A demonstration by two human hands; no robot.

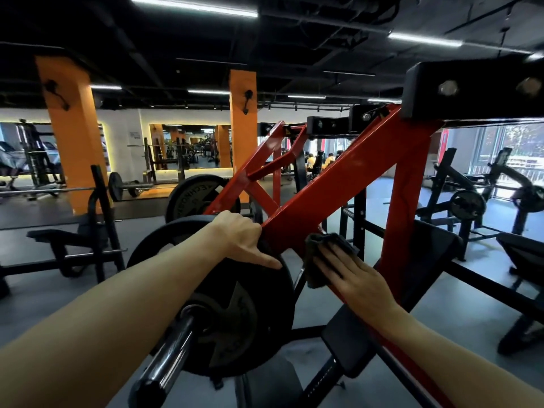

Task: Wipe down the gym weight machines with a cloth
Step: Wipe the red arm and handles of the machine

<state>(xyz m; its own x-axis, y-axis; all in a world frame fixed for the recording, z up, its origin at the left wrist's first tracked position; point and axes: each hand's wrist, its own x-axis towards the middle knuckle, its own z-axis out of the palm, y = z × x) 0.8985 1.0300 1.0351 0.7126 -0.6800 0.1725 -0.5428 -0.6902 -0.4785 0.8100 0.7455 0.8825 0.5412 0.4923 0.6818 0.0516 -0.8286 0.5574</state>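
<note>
A red-framed weight machine (347, 184) rises diagonally through the middle of the view. My right hand (353, 275) lies flat with straight fingers on a dark cloth (323, 254), pressing it against the lower part of the red arm. My left hand (244, 240) grips the top edge of a black weight plate (235, 304), fingers curled over it and thumb stretched along its face. The plate sits on a chrome sleeve (167, 357) that points toward me.
A black pad (432, 254) and black frame tubes stand to the right of the red arm. A second plate (191, 198) is behind my left hand. A bench rack (97, 231) is at left, other machines (471, 198) at right, orange pillars (70, 128) behind.
</note>
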